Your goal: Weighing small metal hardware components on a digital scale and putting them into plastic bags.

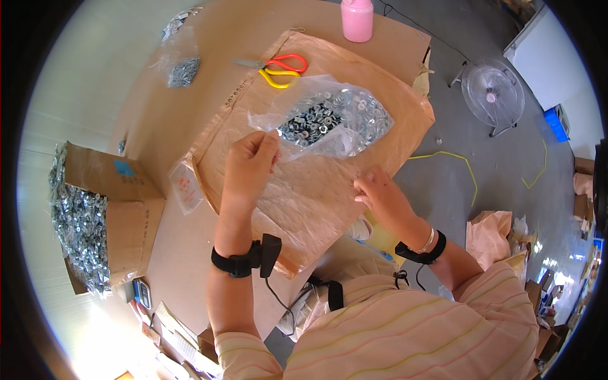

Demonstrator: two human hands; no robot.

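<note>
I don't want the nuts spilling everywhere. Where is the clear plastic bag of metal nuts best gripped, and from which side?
Probably at the empty, crumpled edge of the clear plastic bag, coming from the near left, where the left hand already pinches it; the nuts lie heaped toward the far right.

bag [335,120]: clear glossy plastic, crinkled | nuts [310,120]: shiny metal | sack [304,190]: matt brown paper, rough | box [120,209]: matt cardboard | scissors [278,69]: glossy plastic handles

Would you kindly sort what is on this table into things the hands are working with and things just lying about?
In use:
left hand, pinching the clear bag of metal nuts
right hand, resting on the brown sack

Lying about:
scissors
pink bottle
cardboard box of bagged hardware
small bag of parts
white fan
</note>
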